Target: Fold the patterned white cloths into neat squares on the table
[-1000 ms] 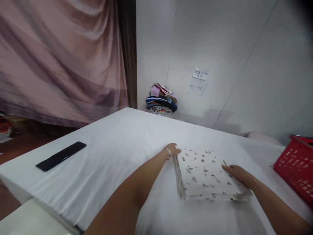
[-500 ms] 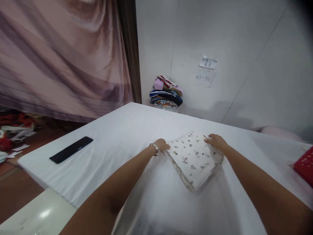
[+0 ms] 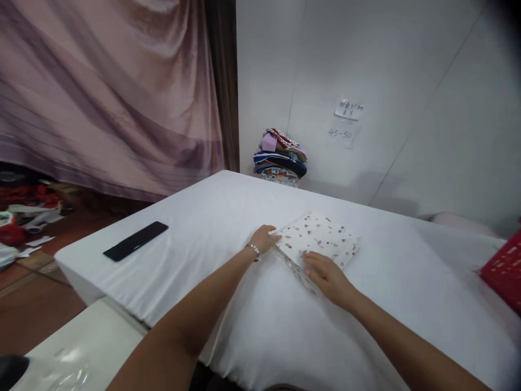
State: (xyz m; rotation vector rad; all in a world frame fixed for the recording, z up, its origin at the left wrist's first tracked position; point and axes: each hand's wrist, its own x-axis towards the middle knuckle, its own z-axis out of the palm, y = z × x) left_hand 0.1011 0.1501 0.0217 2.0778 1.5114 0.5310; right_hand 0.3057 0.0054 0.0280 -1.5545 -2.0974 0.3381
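A folded white cloth with small dark prints (image 3: pixel 321 239) lies on the white-covered table (image 3: pixel 228 228). My left hand (image 3: pixel 265 238), with a bracelet at the wrist, rests against the cloth's left corner, fingers curled at its edge. My right hand (image 3: pixel 325 273) lies flat on the cloth's near edge, fingers stretched out and pressing down.
A black flat bar-shaped object (image 3: pixel 135 240) lies near the table's left end. A stack of folded clothes (image 3: pixel 280 157) stands against the wall behind the table. A red plastic basket (image 3: pixel 502 269) sits at the right edge. A pink curtain (image 3: pixel 101 92) hangs at left, clutter on the floor below.
The folded cloth has been turned and slid away from me across the table. My right hand moved from its far corner to its near edge; my left hand stayed at the left corner.
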